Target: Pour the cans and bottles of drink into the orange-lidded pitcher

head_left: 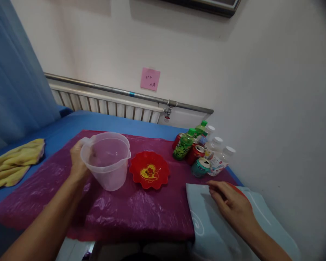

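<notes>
My left hand (80, 157) is closed round the handle of a clear plastic measuring jug (111, 177), which looks empty and stands upright, its spout toward the right. Whether its base touches the purple plastic sheet (116, 214) I cannot tell. Just right of the jug lies a red scalloped plate (163, 172) with a yellow heart print. My right hand (232, 203) is over a folded light blue cloth (203, 210), its fingers loosely bent and thumb apart, with no object visible between them. Part of a red thing (240, 192) shows behind that hand; its kind is hidden.
Several drink cans (201, 167) and bottles (183, 146) stand grouped at the back right. A yellow cloth (16, 161) lies at the far left on the blue bed surface (103, 121). Behind are a radiator (111, 107), a pipe and the wall; a blue curtain (19, 72) hangs left.
</notes>
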`<state>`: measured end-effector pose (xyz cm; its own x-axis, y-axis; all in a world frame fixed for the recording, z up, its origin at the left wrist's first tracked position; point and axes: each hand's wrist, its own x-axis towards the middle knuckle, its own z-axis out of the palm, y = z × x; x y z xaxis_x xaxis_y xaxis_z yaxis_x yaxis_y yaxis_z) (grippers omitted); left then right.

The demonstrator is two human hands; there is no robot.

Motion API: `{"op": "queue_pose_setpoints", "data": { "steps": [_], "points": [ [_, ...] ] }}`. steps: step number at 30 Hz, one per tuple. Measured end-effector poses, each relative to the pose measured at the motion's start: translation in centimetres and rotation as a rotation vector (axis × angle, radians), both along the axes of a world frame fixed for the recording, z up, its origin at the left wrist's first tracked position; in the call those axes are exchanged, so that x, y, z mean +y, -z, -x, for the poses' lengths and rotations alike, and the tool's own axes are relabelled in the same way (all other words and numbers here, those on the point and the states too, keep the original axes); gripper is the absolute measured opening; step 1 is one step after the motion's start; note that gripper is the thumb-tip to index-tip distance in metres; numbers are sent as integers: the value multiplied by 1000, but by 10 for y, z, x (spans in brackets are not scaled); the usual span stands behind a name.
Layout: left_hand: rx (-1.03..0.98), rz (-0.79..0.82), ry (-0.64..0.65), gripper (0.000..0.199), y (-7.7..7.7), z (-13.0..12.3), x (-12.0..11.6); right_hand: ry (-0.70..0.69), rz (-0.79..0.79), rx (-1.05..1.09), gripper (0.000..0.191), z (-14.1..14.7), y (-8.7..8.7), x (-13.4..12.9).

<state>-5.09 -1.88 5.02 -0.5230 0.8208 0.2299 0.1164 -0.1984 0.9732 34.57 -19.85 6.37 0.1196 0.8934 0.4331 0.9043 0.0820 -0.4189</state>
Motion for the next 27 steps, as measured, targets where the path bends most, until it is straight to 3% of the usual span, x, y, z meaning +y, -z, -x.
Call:
{"op": "queue_pose_setpoints", "data": {
  "steps": [9,14,18,21,27],
  "points": [
    [-88,40,102,31,5,1,0,-123,-11,-12,23,30,16,10],
    [-116,37,251,40,17,31,2,-95,56,4,24,25,24,10],
    [139,112,258,66,19,71,13,-86,91,-8,24,18,29,18],
    [313,214,180,61,19,90,38,-77,88,-30,26,13,34,37],
    [678,366,174,54,32,79,98,-81,-31,-127,35,4,53,95]
  ]
}}
